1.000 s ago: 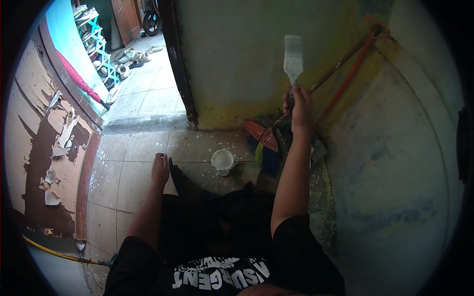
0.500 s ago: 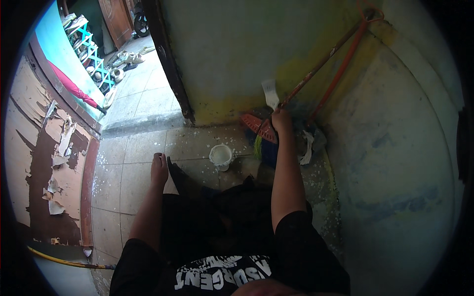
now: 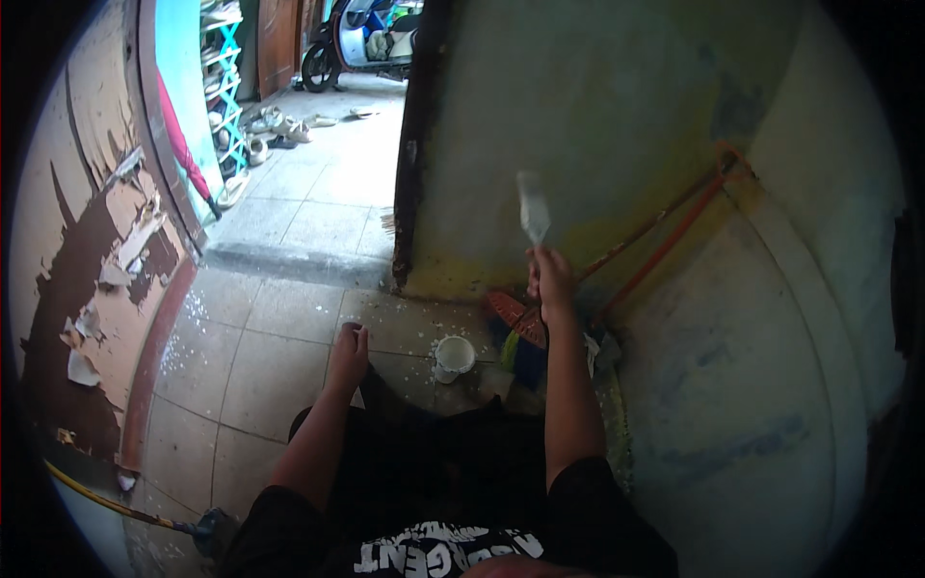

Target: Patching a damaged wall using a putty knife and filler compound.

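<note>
My right hand (image 3: 548,276) grips a flat, white-coated paintbrush (image 3: 534,210) by its handle, bristles pointing up and slightly blurred, in front of the wall (image 3: 626,116). My left hand (image 3: 349,352) is held low at the middle left with fingers curled; whether anything is in it I cannot make out. A small white tub (image 3: 455,355) with pale contents stands on the speckled tiled floor (image 3: 275,303), between and below my hands.
A broom (image 3: 515,318) and long handles lean in the corner at right. At left are a peeling door (image 3: 92,289) and a yellow-handled tool (image 3: 116,501). Through the doorway are a shoe rack (image 3: 226,87), loose shoes (image 3: 289,130), a pink umbrella (image 3: 183,144) and a scooter (image 3: 371,43).
The brush in my right hand dropped and moved left from a second ago, then rose slightly. The view has shifted, showing more of the doorway and scooter. My left hand stays low.
</note>
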A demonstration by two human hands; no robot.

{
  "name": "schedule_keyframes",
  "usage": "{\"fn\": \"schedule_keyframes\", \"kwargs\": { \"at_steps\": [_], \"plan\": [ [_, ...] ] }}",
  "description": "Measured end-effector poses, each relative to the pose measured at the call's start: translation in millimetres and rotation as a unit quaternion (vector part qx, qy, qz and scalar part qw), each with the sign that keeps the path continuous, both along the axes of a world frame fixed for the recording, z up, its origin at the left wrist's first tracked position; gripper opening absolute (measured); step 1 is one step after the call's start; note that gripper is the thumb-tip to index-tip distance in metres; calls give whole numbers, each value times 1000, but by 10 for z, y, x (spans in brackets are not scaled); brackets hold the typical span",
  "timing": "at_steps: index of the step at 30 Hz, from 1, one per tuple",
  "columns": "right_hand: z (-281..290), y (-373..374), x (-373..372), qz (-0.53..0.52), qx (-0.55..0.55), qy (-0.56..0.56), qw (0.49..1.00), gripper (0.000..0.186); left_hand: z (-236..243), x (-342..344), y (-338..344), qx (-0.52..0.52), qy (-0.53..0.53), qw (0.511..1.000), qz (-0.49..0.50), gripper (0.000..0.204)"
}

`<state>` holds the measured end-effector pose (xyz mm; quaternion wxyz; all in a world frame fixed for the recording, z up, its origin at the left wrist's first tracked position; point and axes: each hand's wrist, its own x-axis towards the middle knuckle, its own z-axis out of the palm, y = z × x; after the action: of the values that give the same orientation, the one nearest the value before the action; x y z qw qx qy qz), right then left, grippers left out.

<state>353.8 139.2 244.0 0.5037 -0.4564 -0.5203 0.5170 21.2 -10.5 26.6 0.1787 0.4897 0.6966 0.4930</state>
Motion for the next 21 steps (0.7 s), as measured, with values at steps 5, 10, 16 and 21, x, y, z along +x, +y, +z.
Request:
{"fn": "schedule_keyframes", "kwargs": {
  "at_steps": [5, 10, 16, 21],
  "plan": [
    [-340, 804, -307, -98, 143, -29, 984, 30, 91, 61, 47, 14, -31, 999, -19, 35],
    [-1590, 1008, -106, -149, 76, -335, 927, 37, 212, 163, 32, 39, -35, 998, 16, 34],
    [-1710, 275, -206, -39, -46, -334, 941, 27, 316, 137, -54, 9, -77, 997, -30, 34],
    [-1331, 565, -428, 68, -186, -283, 938, 24, 393, 178, -41, 42, -72, 996, -28, 32]
  ]
}}
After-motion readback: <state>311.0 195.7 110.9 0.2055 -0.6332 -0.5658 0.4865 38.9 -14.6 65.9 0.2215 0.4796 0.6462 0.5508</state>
